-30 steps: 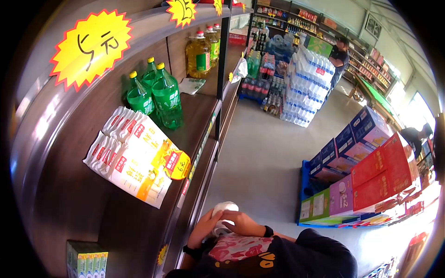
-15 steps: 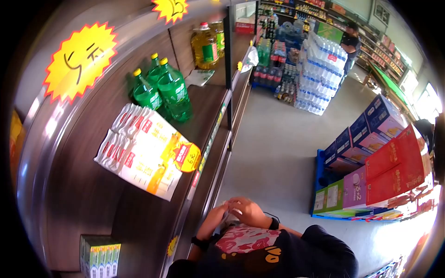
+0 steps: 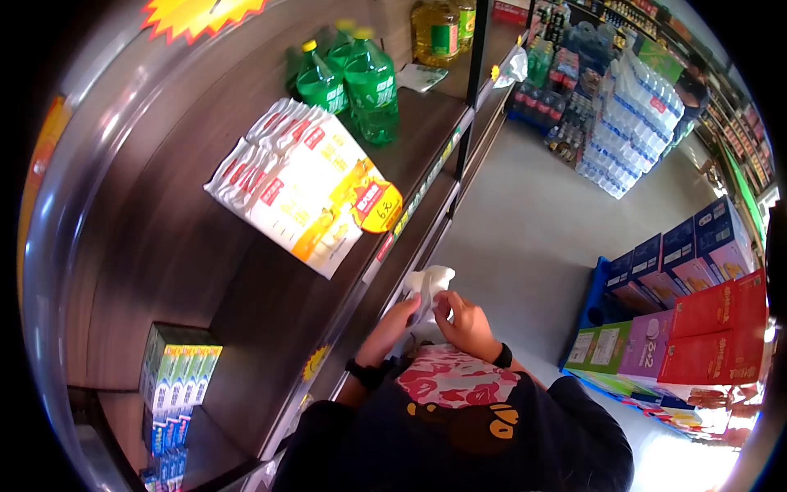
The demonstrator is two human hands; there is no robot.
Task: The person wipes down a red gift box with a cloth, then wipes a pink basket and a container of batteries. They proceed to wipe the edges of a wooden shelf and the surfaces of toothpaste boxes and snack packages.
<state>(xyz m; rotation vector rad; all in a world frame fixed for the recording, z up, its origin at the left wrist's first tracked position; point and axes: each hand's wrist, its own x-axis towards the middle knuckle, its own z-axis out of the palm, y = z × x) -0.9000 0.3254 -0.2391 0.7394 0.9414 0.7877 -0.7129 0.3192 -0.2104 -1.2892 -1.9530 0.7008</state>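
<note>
A crumpled white item (image 3: 440, 277), perhaps a cloth or thin bag, is held in front of my chest. My left hand (image 3: 403, 316) is closed on its left side. My right hand (image 3: 466, 321) pinches it from the right, fingers bent together. Beside my hands runs the shelf edge. On the shelf to the left lie white and orange packs (image 3: 303, 189) with a yellow price tag (image 3: 379, 207). Green bottles (image 3: 373, 94) with yellow caps stand behind them.
Small toothpaste-like boxes (image 3: 182, 373) stand at the shelf's lower left. Oil bottles (image 3: 436, 34) are farther along. Across the aisle floor (image 3: 525, 238) are stacked cartons (image 3: 709, 328) on a blue pallet, wrapped water bottles (image 3: 631, 123) and a person (image 3: 693, 92).
The view has shifted, so the shelf goods appear higher and farther right. My hands have moved up in the view and a little apart, and the white item now shows between them.
</note>
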